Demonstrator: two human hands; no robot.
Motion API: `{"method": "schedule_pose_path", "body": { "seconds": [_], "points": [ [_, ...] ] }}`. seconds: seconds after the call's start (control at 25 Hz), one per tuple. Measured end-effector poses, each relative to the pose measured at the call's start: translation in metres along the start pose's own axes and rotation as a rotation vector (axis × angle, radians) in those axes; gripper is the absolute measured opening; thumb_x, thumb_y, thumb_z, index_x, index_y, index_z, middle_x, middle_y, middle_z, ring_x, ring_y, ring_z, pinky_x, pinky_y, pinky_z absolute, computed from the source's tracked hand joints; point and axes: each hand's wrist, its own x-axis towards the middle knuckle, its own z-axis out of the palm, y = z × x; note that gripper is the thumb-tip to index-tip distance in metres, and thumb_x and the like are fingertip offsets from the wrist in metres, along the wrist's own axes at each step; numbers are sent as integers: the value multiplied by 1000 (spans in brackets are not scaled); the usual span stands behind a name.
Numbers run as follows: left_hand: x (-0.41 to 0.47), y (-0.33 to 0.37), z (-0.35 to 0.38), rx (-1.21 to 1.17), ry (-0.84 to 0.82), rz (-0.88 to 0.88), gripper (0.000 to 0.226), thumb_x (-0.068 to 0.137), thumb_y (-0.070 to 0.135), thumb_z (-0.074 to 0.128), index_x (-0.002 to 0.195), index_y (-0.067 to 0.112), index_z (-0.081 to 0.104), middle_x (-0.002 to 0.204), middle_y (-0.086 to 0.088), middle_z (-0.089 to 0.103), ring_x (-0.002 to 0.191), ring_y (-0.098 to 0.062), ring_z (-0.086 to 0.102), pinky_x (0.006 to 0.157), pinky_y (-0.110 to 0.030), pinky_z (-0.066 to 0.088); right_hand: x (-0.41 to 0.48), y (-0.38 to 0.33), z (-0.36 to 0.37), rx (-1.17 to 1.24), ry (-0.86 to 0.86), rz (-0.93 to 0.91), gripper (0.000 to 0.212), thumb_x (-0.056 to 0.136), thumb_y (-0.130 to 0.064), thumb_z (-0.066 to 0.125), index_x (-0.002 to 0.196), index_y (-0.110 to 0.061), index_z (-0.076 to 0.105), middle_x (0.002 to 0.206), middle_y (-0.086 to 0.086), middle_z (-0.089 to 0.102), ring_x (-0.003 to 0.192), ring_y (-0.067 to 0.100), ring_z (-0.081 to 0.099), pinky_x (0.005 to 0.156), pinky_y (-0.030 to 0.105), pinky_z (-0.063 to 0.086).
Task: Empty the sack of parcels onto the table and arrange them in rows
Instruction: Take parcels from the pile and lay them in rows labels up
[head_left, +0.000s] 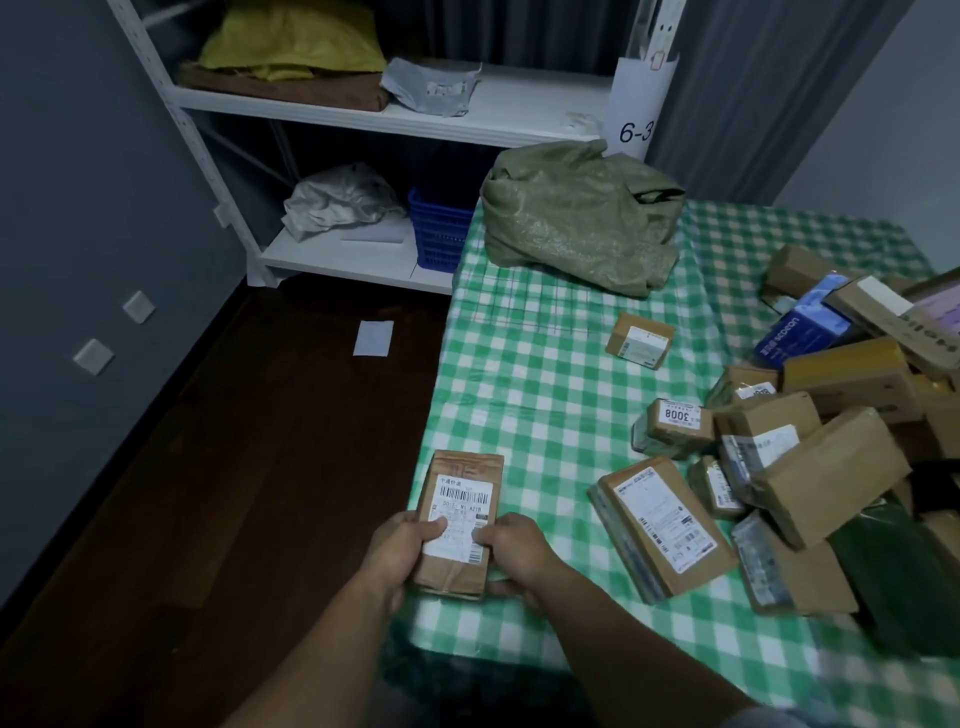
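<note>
Both hands are gripping one brown parcel (460, 522) at the table (524, 384) corner, left hand (402, 545) and right hand (511, 553) thumbs pressing on its label; sack (576, 213) is lying crumpled behind.

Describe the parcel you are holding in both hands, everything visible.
The parcel is a flat, oblong brown packet, cardboard or kraft paper by its look, creased at the ends. A white shipping label with a barcode covers much of its upper face. It is face up, long axis pointing away, at the left edge of the checked table. The left hand grips its left side, the right hand its right, both thumbs on the label. Whether it rests on the table is unclear.
</note>
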Motion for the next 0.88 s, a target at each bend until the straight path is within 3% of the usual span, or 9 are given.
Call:
{"method": "schedule_pose_path", "body": {
  "seconds": [0.08,0.16,0.24,0.32,0.4,0.52,0.64,0.76,0.88],
  "points": [
    [3,-9,-11,18,22,-24,19,89,4,65,107,2,69,95,-17,77,91,-37,74,80,-46,60,-3,6,14,-11,15,-7,4,96,-9,58,99,-11,58,101,9,74,81,21,71,69,37,62],
    [7,-18,-19,53,37,-63,15,90,1,60,100,4,71,94,-18,77,86,-35,73,74,-40,59,-3,12,22,-74,31,-14,13,94,-4,58,86,-13,55,91,9,70,68,17,64,56,27,52],
    [11,-28,-24,121,30,-104,19,87,-2,60,102,1,72,96,-20,76,87,-36,73,79,-46,60,-4,17,28,-156,63,-5,23,93,-1,55,76,-14,48,74,5,56,58,16,50,50,23,39],
    [17,-39,-29,177,13,-124,24,84,-5,62,107,-3,70,97,-21,76,88,-37,74,85,-51,60,-5,24,33,-208,73,28,22,92,-1,53,75,-13,46,73,7,51,60,20,45,53,26,37],
    [24,-48,-32,214,18,-127,31,77,-5,66,108,-3,68,99,-20,75,88,-37,74,85,-54,60,-5,29,38,-228,72,37,19,92,-3,54,78,-15,48,83,10,59,70,25,53,58,31,45],
    [24,-51,-35,254,69,-136,28,75,-7,65,102,1,64,105,-20,73,96,-37,71,84,-46,59,-7,34,44,-261,76,23,18,91,-6,54,78,-17,49,95,11,65,77,27,59,59,32,50],
    [14,-48,-36,253,115,-152,20,80,-9,62,98,0,65,106,-23,72,98,-38,69,76,-41,54,-8,38,47,-277,95,33,18,90,-5,53,75,-15,51,79,8,60,69,25,53,58,32,46],
    [10,-46,-33,235,127,-170,25,82,-5,64,106,-6,68,106,-24,72,95,-37,70,72,-35,53,-8,41,45,-314,109,23,22,87,-5,56,69,-14,46,65,4,48,55,18,42,52,26,34],
    [11,-35,-26,370,261,-108,46,71,18,68,114,2,64,112,-20,69,101,-37,66,87,-38,55,-10,37,32,-299,173,1,20,85,-8,59,75,-13,42,70,5,41,60,19,37,56,30,33]
  ]
}}
